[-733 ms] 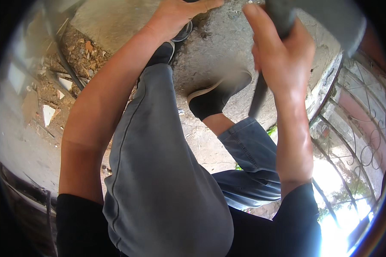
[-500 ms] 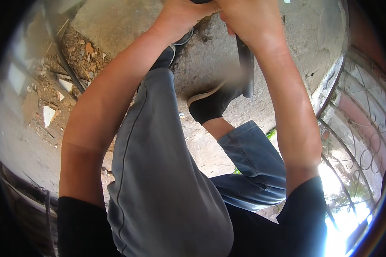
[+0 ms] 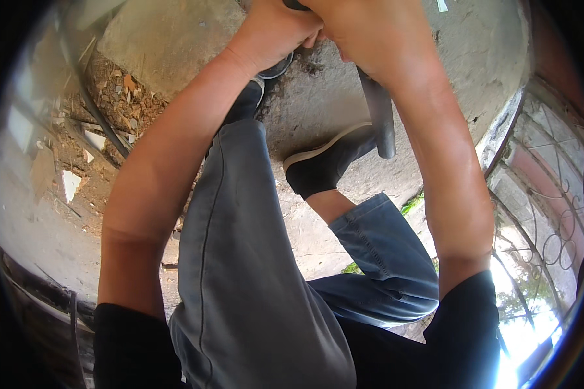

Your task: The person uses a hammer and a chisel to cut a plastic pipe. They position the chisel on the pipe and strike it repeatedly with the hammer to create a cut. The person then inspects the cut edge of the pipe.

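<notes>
At the top edge, my left hand (image 3: 285,29) is closed, knuckles bent, right beside my other hand. A bit of something dark (image 3: 296,4) shows there at the frame's edge, too little to name. My right hand (image 3: 363,32) is closed around a dark, round-ended handle (image 3: 381,120), which sticks out below the palm and slants down over the concrete. The handle's lower end hangs beside my black shoe (image 3: 328,159). Whatever lies beyond the two hands is cut off by the frame.
Rough concrete (image 3: 474,58) spreads under my feet. On the left lie dry leaves and debris (image 3: 126,91), white broken shards (image 3: 70,185) and a dark hose or cable (image 3: 94,104). A scrolled metal grille (image 3: 545,220) stands on the right. My grey trouser leg (image 3: 246,259) fills the middle.
Both forearms have shifted slightly down and right in the picture. The handle's lower end has also moved a little down and right, and a blur beside the shoe is gone. Both hands stay closed.
</notes>
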Tool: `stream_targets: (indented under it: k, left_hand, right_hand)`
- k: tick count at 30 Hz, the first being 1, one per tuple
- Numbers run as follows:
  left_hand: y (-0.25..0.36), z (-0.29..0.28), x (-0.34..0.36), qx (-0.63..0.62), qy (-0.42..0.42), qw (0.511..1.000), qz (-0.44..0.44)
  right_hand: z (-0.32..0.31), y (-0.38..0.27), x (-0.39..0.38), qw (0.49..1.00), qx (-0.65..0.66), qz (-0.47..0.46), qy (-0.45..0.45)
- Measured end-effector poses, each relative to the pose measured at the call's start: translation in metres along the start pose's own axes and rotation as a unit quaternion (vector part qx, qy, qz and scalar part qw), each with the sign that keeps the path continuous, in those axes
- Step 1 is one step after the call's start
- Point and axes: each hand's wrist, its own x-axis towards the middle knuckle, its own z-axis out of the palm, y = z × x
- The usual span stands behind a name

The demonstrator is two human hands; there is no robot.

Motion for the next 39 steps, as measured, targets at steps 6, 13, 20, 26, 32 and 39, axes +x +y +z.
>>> stream_targets:
  k: [6,13,20,26,32,39]
  left_hand:
    - [0.0,0.009,0.005,0.038,0.043,0.992,-0.109]
    - [0.006,0.0,-0.002,0.179,0.017,0.973,-0.142]
    - [0.002,0.007,0.003,0.142,0.036,0.979,-0.143]
    - [0.016,0.017,0.011,0.186,0.038,0.969,-0.155]
    - [-0.005,0.001,0.002,-0.033,0.104,0.986,-0.128]
    - [0.0,0.005,0.002,-0.076,0.138,0.98,-0.125]
  right_hand:
    - [-0.014,-0.002,0.006,0.999,-0.017,0.026,0.01]
    - [-0.076,-0.021,-0.032,0.991,0.074,-0.009,0.115]
    - [-0.067,0.0,-0.048,0.981,-0.179,-0.002,0.072]
    - [-0.05,-0.038,-0.041,0.972,-0.21,-0.032,0.101]
    - [-0.046,-0.039,-0.032,0.972,-0.208,-0.084,0.064]
    - [-0.051,-0.026,-0.012,0.982,-0.185,-0.029,-0.026]
